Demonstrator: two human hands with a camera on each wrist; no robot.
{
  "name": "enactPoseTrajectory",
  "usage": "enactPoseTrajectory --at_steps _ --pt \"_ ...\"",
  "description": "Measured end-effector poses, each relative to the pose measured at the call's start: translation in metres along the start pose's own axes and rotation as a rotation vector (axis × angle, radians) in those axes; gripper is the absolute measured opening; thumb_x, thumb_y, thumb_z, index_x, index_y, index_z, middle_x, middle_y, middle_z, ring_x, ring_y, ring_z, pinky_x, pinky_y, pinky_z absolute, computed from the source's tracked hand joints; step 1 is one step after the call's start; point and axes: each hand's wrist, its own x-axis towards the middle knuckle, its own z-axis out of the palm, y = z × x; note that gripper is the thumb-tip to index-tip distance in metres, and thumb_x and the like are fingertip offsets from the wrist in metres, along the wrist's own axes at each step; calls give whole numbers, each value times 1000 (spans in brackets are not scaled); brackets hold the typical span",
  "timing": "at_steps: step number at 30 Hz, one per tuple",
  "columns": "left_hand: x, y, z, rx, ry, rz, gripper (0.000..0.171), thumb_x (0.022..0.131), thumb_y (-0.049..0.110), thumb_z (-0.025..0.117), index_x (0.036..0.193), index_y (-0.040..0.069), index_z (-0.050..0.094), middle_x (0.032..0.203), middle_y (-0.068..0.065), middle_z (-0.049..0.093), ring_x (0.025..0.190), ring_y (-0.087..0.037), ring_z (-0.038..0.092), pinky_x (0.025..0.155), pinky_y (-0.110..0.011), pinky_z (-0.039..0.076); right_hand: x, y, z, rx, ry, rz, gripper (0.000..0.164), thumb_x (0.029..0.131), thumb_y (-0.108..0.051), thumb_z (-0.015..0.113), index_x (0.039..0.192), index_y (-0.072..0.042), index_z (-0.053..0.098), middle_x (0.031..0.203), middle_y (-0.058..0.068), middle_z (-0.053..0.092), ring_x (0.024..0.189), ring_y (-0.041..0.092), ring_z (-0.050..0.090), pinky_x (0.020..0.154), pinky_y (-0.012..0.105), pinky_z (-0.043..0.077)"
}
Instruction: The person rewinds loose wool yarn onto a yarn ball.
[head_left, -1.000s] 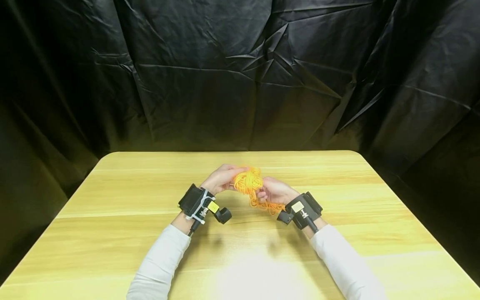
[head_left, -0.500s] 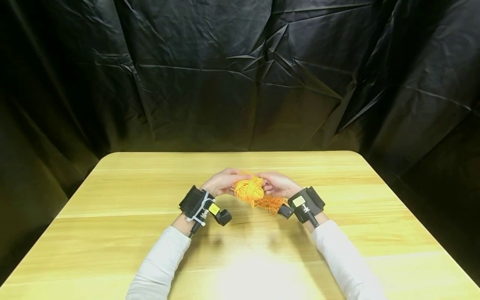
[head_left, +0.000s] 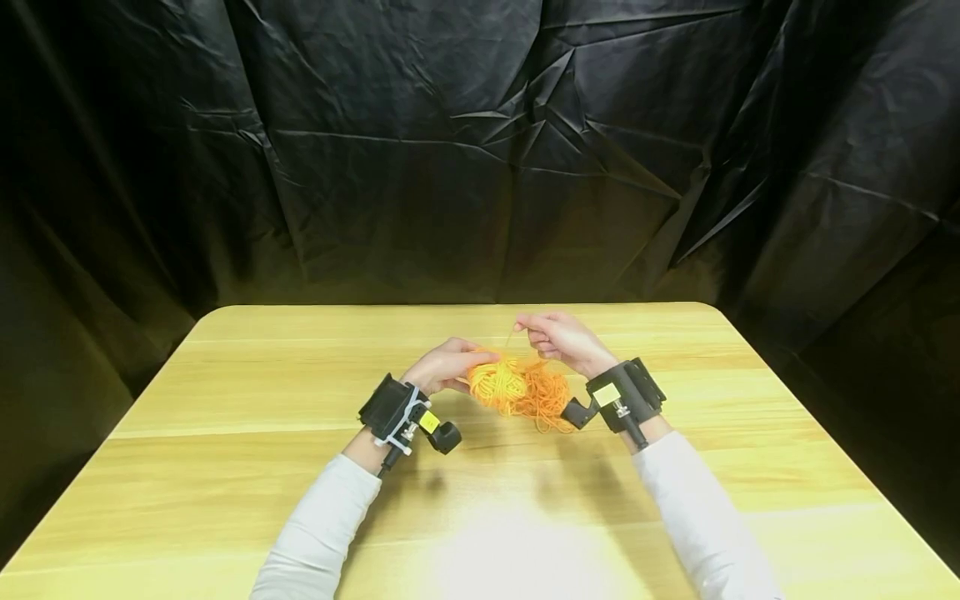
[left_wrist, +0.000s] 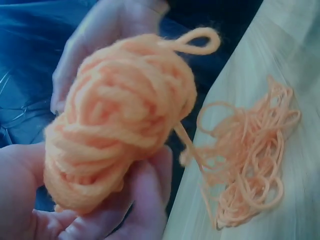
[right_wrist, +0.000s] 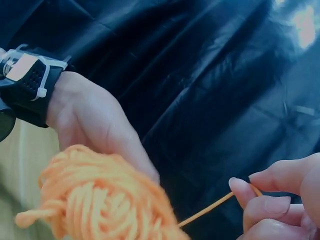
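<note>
My left hand (head_left: 444, 367) grips a ball of orange yarn (head_left: 497, 383) above the table, thumb and fingers curled round its lower end in the left wrist view. A small loop of yarn sticks out from the ball (left_wrist: 120, 115). Up and to the right, my right hand (head_left: 562, 340) pinches a single strand (right_wrist: 207, 209) between thumb and forefinger. That strand runs taut from the ball to the fingertips. Beside the ball, a loose tangle of the same yarn (head_left: 546, 398) lies on the table, joined to the ball by a strand in the left wrist view.
The wooden table (head_left: 225, 500) has rounded far corners and a bright glare near its front. Behind it hangs a wrinkled black sheet (head_left: 405, 208). Each wrist wears a black camera strap (head_left: 626, 396) that juts out near the yarn.
My right hand has moved from close against the ball up and away from it, drawing out a strand. The left hand still holds the ball, and more of the tangle shows.
</note>
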Motion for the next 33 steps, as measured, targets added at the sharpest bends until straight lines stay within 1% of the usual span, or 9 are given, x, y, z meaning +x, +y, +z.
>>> enactPoseTrajectory --at_steps 3,6,10,15,20,23,27,31,33 --pt "0 -1 0 -12 43 5 34 87 26 55 103 -4 58 69 -1 57 62 -11 57 71 -38 52 -6 -9 2 -78 55 -69 24 92 -20 48 98 2 56 53 -4 31 43 6 26 45 17 23" --pt "0 0 0 -35 105 10 33 88 25 54 102 -5 57 69 -2 57 60 -11 57 72 -40 52 -14 -18 7 -148 95 -127 28 91 -21 50 101 4 57 53 -2 32 45 8 28 46 19 24" --pt "2 1 -1 -97 187 20 31 88 21 52 104 -6 54 71 -4 56 58 -12 57 67 -37 53 -26 -25 17 -231 114 -182 30 90 -23 53 104 3 60 52 -1 32 45 11 29 45 21 25" --pt "2 6 -2 -198 261 33 31 91 16 49 111 -8 48 76 -8 55 58 -12 58 64 -33 54 -40 -21 31 -275 59 -208 27 90 -18 52 106 1 61 53 -1 33 45 11 28 44 19 25" --pt "1 10 -3 -263 317 50 30 92 16 47 112 -6 46 79 -9 55 58 -11 59 62 -31 54 -47 -2 37 -276 -39 -184 26 90 -20 53 105 0 63 60 0 41 46 11 30 44 18 26" --pt "0 10 -4 -296 317 71 32 92 17 46 113 -8 47 78 -8 56 60 -12 60 63 -31 54 -45 15 36 -264 -108 -174 26 90 -20 52 103 0 63 63 1 45 48 10 33 45 19 28" --pt "-1 11 -5 -327 282 82 39 92 22 48 113 -10 51 73 -4 60 61 -12 62 66 -33 53 -37 37 34 -193 -202 -145 28 91 -18 51 103 4 62 66 1 48 50 7 37 48 19 30" --pt "-2 10 -4 -342 223 76 45 90 28 51 113 -10 52 70 -2 63 62 -13 64 71 -35 52 -27 55 30 -78 -247 -70 31 90 -20 52 103 7 60 67 -1 49 51 5 37 48 17 29" --pt "-2 10 -4 -349 192 72 45 90 29 52 113 -10 52 70 -2 64 63 -12 64 73 -35 52 -22 61 28 3 -257 -19 29 90 -20 51 99 6 59 66 -3 48 51 4 37 47 16 28"
